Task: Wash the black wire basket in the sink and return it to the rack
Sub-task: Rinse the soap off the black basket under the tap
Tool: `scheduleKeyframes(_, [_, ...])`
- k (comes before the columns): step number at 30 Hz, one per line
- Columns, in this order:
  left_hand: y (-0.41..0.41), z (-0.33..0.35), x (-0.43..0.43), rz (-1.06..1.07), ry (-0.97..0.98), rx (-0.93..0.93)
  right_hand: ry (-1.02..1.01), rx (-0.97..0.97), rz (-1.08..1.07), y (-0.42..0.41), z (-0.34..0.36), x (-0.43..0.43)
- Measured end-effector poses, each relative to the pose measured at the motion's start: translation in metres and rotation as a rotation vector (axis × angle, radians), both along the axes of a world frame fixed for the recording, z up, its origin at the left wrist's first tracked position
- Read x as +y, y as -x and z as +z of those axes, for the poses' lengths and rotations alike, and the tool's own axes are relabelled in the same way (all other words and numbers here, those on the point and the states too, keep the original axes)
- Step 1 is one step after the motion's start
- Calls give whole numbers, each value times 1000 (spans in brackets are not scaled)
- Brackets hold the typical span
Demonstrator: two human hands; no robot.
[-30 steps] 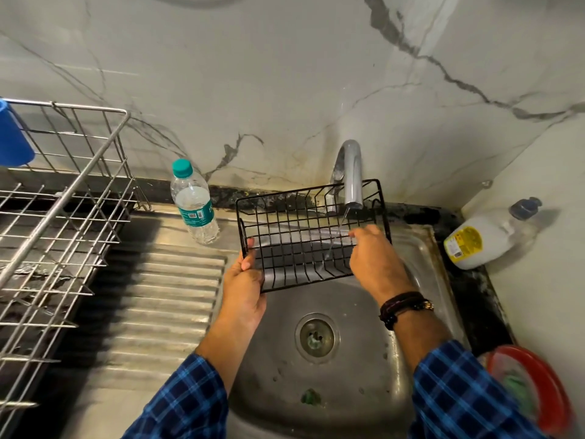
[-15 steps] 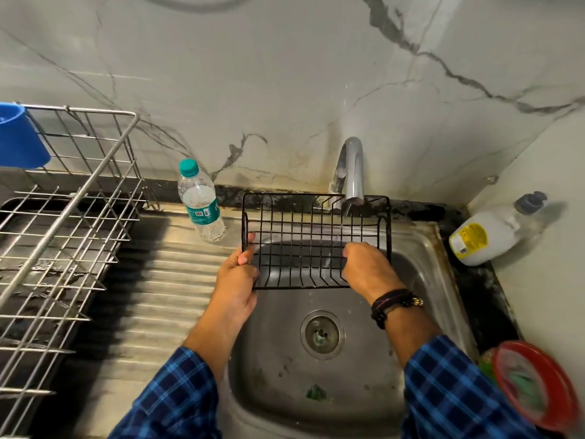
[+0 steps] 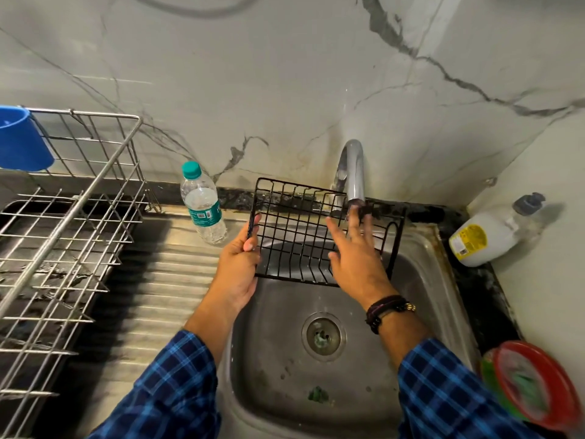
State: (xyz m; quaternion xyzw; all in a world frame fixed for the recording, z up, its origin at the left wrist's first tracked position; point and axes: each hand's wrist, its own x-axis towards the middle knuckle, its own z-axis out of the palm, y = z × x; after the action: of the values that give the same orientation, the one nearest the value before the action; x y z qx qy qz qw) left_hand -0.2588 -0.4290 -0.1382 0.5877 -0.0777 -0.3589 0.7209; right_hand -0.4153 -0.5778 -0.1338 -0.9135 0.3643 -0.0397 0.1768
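A: Start at the left. What is there?

B: A blue plastic cup point(image 3: 22, 141) sits at the back corner of a steel wire dish rack point(image 3: 79, 185), which is a grid of thin bright rods. Beside it runs the ribbed steel drainboard point(image 3: 158, 280).

A: Any writing to read?

B: A clear plastic water bottle point(image 3: 204, 205) stands upright at the back of the drainboard. It has a teal cap and a teal label, but the print is too small to read.

A: And the black wire basket?

B: The black wire basket point(image 3: 294, 223) is held in the air over the steel sink point(image 3: 411, 327), tilted, with its far edge just under the spout of the curved chrome faucet point(image 3: 353, 172). Its wires are thin, dark-coated parallel bars.

A: The hands?

B: The left hand point(image 3: 235, 270) has its grip clamped on the basket's left edge, thumb over the rim wire. The right hand point(image 3: 354, 258) has its grip apart, with fingers spread and straight against the bars below the spout, blurred at the tips. A dark beaded bracelet point(image 3: 387, 308) circles that wrist.

A: Further right?

B: A white plastic jug point(image 3: 487, 236) stands on the dark desk point(image 3: 493, 296) in the corner, and the text on its yellow label is unreadable. At the lower right edge is a round red-rimmed dish point(image 3: 538, 384), blurred, with something green inside.
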Motion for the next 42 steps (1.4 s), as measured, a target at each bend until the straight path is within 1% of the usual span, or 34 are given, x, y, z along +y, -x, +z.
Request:
scheduleKeyframes(2, [3,-2,0,-6,15,-9,-79,69,82,-1,-3,-1])
scheduleKeyframes(4, [8,-7,0,19,25,-5,-175,112,113,-1,-1,2])
scheduleKeyframes(7, [18,-10,-3,47,60,16,-365,203,77,-8,9,20])
scheduleKeyframes(8, [22,-10,-4,45,73,9,-387,256,55,-11,12,27])
scheduleKeyframes(9, [23,-11,-5,47,88,0,-353,323,46,-13,15,34])
scheduleKeyframes(10, [25,-11,-5,49,110,-9,-267,381,42,-14,19,40])
scheduleKeyframes(11, [24,-13,-4,61,133,-13,-158,390,29,-13,22,41])
scheduleKeyframes(12, [22,-14,-3,67,148,-11,-76,322,-13,-11,24,40])
scheduleKeyframes(13, [22,-15,-2,69,162,2,-41,208,-80,-8,26,36])
scheduleKeyframes(14, [21,-14,0,70,172,22,-27,111,-155,-6,27,31])
scheduleKeyframes(16, [21,-13,2,66,178,45,-26,9,-281,-5,27,16])
scheduleKeyframes(17, [22,-14,1,43,179,37,-41,10,-315,-7,28,12])
scheduleKeyframes(19, [22,-20,-1,-24,196,11,-34,87,-323,-9,31,9])
scheduleKeyframes(22, [18,-30,-6,-23,148,33,185,218,-277,-4,35,5])
scheduleKeyframes(23, [17,-31,-9,-12,125,58,245,216,-274,-2,35,2])
scheduleKeyframes(24, [17,-30,-11,-14,114,81,263,193,-290,0,33,-1])
scheduleKeyframes(27, [22,-27,-22,-22,123,151,226,112,-367,4,23,-5])
scheduleKeyframes(29, [26,-28,-31,-31,118,211,243,55,-410,3,21,-4])
scheduleKeyframes(31, [34,-28,-38,-52,122,259,291,13,-376,-1,24,-4])
scheduleKeyframes(32, [40,-28,-42,-59,119,282,255,-8,-295,-4,25,-3])
scheduleKeyframes(33, [45,-28,-47,-66,114,307,141,-40,-196,-8,25,-3])
scheduleKeyframes(35, [55,-27,-56,-101,135,357,-217,-64,-45,-16,22,-2])
scheduleKeyframes(36, [59,-29,-60,-124,144,382,-347,-41,-18,-17,21,-1])
scheduleKeyframes(37, [62,-30,-64,-150,151,406,-419,-13,-21,-17,18,-2])
scheduleKeyframes(38, [63,-32,-67,-172,146,426,-457,5,-47,-16,16,-4])
scheduleKeyframes(40, [65,-35,-70,-210,147,451,-504,-31,-138,-14,15,-10])
scheduleKeyframes(42, [69,-37,-71,-233,141,468,-445,-113,-205,-12,20,-19])
